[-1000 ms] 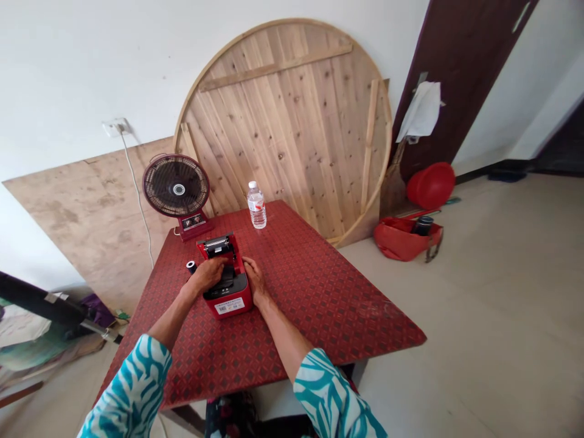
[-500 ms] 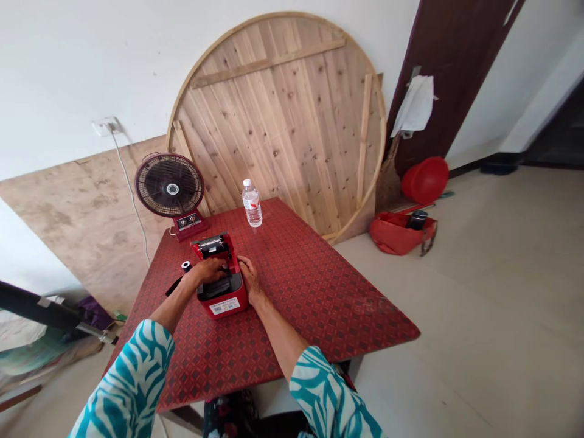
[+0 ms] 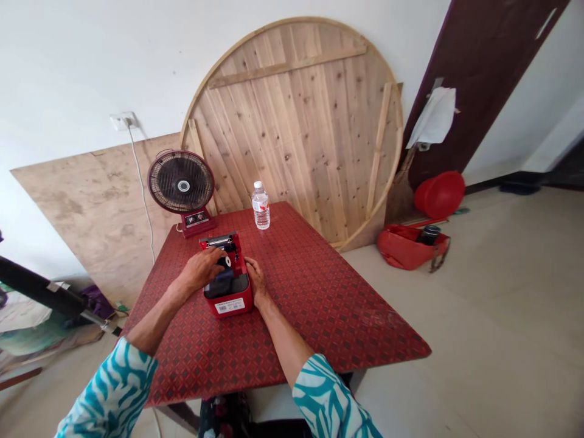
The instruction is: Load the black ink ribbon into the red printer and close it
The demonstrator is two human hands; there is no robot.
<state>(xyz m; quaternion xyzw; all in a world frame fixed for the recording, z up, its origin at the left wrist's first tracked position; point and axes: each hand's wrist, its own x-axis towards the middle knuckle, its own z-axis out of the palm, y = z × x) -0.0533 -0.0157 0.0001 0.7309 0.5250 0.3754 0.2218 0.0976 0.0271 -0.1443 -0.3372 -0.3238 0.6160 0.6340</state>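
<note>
A red and black printer [image 3: 229, 304] stands on the table, its lid raised at the far side and a white label on the side facing me. My left hand [image 3: 203, 269] is over the printer's inside, fingers closed round a small roll [image 3: 227, 262] with a white end and dark hole. The roll is above or partly within the compartment; I cannot tell which. A dark piece is visible under these fingers, inside the printer. Against the printer's right side, my right hand [image 3: 256, 281] grips the wall with bent fingers.
A red patterned table [image 3: 319, 304] bears a fan [image 3: 182, 185] at the back left and a water bottle [image 3: 261, 207] behind the printer. Beyond leans a large round wooden board [image 3: 292, 121]. On the floor to the right are a red bag [image 3: 401, 248] and a red basin [image 3: 439, 194].
My left hand has lifted from deep within the printer, and a roll with a white end now shows at its fingers. My right hand stays on the printer's side. The view has shifted slightly.
</note>
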